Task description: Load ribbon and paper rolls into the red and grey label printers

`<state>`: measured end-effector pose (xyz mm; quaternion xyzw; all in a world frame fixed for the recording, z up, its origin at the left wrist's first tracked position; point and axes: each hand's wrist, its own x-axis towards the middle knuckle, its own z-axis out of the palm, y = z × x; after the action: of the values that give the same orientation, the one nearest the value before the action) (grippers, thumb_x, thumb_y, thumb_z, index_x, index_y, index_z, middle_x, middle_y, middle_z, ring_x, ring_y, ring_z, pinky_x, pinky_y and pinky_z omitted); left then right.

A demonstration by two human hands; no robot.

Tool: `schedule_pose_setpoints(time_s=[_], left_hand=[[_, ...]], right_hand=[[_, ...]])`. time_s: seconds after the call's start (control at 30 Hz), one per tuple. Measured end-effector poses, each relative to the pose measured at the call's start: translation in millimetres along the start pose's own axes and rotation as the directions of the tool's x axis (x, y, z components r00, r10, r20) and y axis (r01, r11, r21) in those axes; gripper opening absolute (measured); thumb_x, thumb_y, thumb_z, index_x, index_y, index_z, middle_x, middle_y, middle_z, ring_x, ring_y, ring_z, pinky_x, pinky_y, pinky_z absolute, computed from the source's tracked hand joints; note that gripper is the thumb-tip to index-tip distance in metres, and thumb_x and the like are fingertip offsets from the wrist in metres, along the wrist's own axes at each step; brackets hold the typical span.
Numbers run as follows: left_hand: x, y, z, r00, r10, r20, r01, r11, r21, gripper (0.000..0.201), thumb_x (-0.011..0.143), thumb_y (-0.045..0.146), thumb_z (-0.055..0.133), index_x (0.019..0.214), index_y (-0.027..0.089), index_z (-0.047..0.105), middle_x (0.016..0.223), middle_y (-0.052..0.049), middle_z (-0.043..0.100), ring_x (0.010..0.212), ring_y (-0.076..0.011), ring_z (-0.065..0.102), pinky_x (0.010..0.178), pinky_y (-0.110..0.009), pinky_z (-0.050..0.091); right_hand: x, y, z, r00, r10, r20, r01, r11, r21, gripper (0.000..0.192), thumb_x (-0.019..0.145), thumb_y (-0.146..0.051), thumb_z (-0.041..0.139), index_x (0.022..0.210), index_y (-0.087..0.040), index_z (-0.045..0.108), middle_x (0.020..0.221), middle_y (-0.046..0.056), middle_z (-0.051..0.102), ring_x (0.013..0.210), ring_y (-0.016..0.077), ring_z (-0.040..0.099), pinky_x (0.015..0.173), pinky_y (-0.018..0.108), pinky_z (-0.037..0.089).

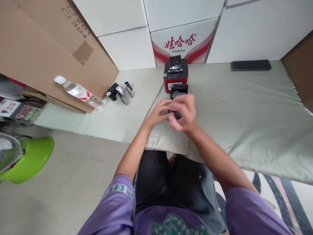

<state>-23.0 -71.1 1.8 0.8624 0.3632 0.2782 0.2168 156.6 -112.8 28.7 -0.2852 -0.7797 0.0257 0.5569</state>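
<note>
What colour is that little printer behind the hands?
The printer is red with a black top, seen in the head view.

Water bottle (pixel 79 92), paper rolls (pixel 119 91) well left of fingers; phone (pixel 251 65) far upper right; green stool (pixel 30 159) far lower left; cardboard box (pixel 49 45) upper left.

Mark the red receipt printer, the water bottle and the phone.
red receipt printer (pixel 175 80): head view, red front face.
water bottle (pixel 79 92): head view, labelled middle of its body.
phone (pixel 250 65): head view, centre of its dark face.
</note>
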Motion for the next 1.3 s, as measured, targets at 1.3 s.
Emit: schedule_pose_setpoints(time_s=[1.3], left_hand=[[-4.6, -24.0, 32.0, 0.942, 0.047, -0.333, -0.039, 0.999, 0.028, 0.043, 0.111, 0.038, 0.038, 0.150, 0.023, 0.047, 0.132, -0.012, 0.076, 0.126, -0.0280, 0.065, 0.112, -0.049, 0.048]], right_hand=[[-23.1, 134.4, 11.5, 0.695, 0.697, 0.175, -0.669, 0.539, 0.512, 0.030, 0.069, -0.022, 0.060, 0.098, -0.026, 0.065, 0.095, 0.002, 0.074, 0.093, 0.0227, 0.069, 0.101, 0.045, 0.056]])
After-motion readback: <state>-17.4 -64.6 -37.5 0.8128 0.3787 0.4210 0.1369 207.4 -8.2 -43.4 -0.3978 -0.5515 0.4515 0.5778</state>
